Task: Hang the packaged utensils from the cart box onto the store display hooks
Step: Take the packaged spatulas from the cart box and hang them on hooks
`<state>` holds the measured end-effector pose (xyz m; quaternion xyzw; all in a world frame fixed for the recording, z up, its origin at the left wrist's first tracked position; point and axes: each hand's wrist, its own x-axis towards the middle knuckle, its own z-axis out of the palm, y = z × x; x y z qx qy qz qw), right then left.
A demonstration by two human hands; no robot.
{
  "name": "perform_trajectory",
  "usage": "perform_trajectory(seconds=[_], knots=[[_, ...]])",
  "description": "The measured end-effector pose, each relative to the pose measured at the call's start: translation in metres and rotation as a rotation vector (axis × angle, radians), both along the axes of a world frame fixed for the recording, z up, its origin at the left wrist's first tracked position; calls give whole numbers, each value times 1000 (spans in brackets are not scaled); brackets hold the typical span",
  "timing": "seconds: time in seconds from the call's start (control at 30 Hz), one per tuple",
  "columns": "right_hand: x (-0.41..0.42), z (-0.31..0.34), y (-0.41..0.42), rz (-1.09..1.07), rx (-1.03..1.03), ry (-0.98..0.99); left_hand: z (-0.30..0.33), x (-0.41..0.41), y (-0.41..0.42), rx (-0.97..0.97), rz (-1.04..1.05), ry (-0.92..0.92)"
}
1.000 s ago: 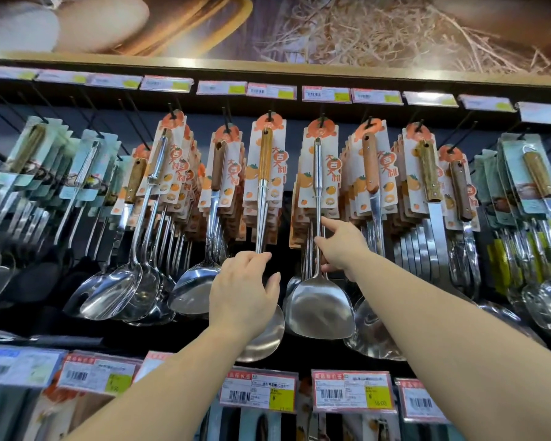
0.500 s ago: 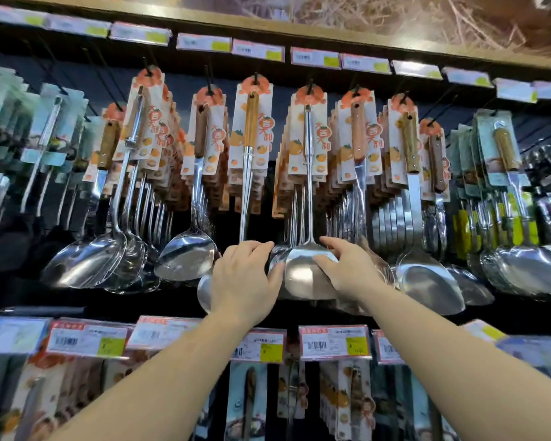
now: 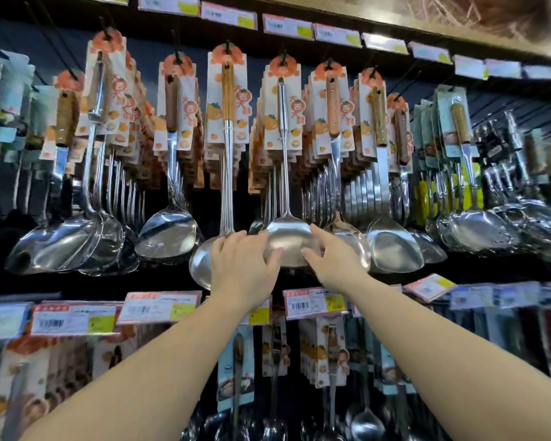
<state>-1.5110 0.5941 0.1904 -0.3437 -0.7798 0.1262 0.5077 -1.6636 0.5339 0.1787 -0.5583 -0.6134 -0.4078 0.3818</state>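
In the head view, both hands reach up to a steel spatula (image 3: pixel 288 240) hanging on its hook between them. The left hand (image 3: pixel 240 265) and right hand (image 3: pixel 333 261) touch its blade edges with fingers loosely spread; whether either grips it is blurred, so I cannot tell.

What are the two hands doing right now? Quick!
Left hand: open, fingers touching the hanging spatula blade.
Right hand: open, fingers touching the same blade's other side.

Both bare forearms reach up and forward, converging. The left hand (image 3: pixel 240 268) is seen from the back, fingers extended and slightly curved. The right hand (image 3: pixel 333 261) mirrors it, fingers (image 3: pixel 318 232) outstretched, thumb spread.
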Motion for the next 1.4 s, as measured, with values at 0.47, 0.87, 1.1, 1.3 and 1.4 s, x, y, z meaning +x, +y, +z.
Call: perform_trajectory(seconds=[0.47,0.87,1.1,1.3,1.4], knots=[[51,-23,-19,-16,44,-27,-6,59,-8,-29,23,-46],[336,-89,-11,-380,-139,-133,-69,323,40,-280,-283,-48],[528,-155,-21,-664,-312,-93,-135,520,78,-586,-544,-42],[655,-218,-22,-878,-417,-23,-194,666,111,-725,-742,43],[713,-250,-9,-981,-435,0,-224,727,139,-763,-812,85]])
